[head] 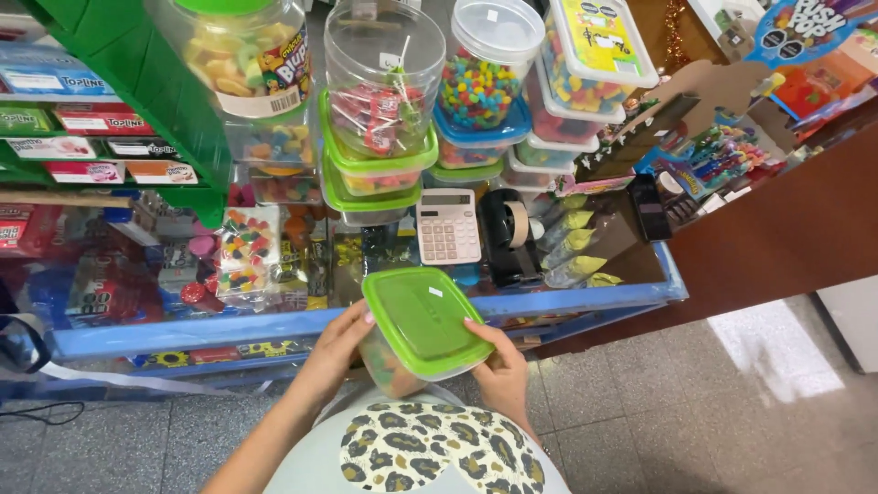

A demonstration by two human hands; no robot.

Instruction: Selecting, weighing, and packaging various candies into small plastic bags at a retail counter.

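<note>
Head view: candy counter.
Tub (pixel 422 322): clear, green lid, held over counter edge (pixel 585 300); contents unclear.
L hand (pixel 340 346): clasps tub's left side.
R hand (pixel 498 364): fingers curled on right rim.
Stack (pixel 377 165): green-lid tubs w/ sweets.
Jar (pixel 384 69): lollipops.

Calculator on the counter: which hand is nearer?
Left, narrowly. The left hand sits below-left of the calculator; the right hand lies farther below it. Both hold the green-lidded container.
</note>
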